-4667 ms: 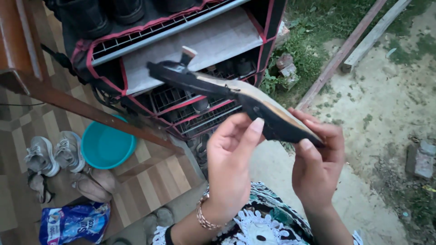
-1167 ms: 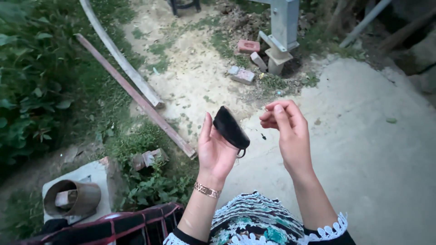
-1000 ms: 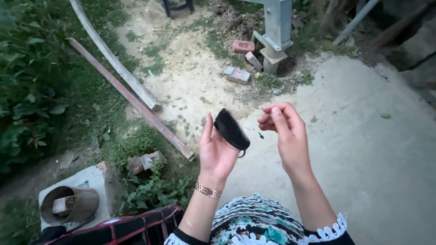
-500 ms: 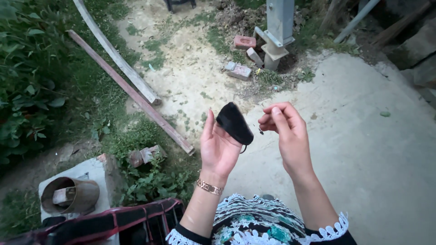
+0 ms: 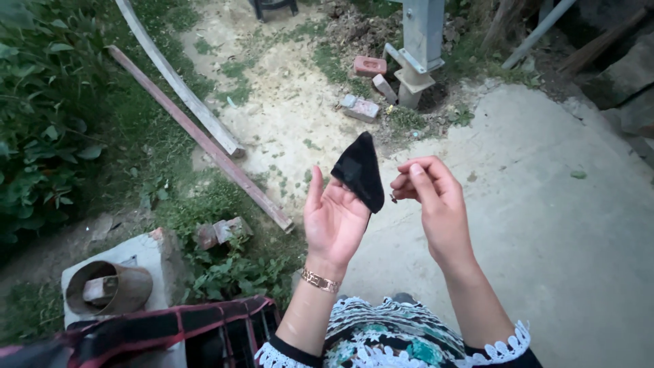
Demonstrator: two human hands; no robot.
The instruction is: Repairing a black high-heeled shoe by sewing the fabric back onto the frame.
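My left hand [image 5: 337, 221] is raised palm up with a black pointed shoe [image 5: 360, 172] held against its fingers, toe tip pointing up. A gold bracelet [image 5: 320, 280] circles that wrist. My right hand [image 5: 436, 204] hovers just right of the shoe, fingers curled together close to the shoe's lower edge. A tiny dark bit [image 5: 394, 198] shows at its fingertips; whether it is pinched I cannot make out. Both hands are over the edge of a concrete slab [image 5: 558, 225].
Two long wooden planks [image 5: 204, 146] [image 5: 177, 78] lie on sandy ground ahead. Bricks [image 5: 370, 65] [image 5: 361, 108] sit beside a metal post base [image 5: 422, 41]. Leafy plants [image 5: 41, 136] fill the left. A concrete block with a rusty pipe [image 5: 109, 286] and red-black fabric [image 5: 170, 330] are near my left.
The shoe has turned in my left hand, so its pointed toe now stands upright. Much earlier I held it with both hands before a shoe rack; the view has swung to the yard.
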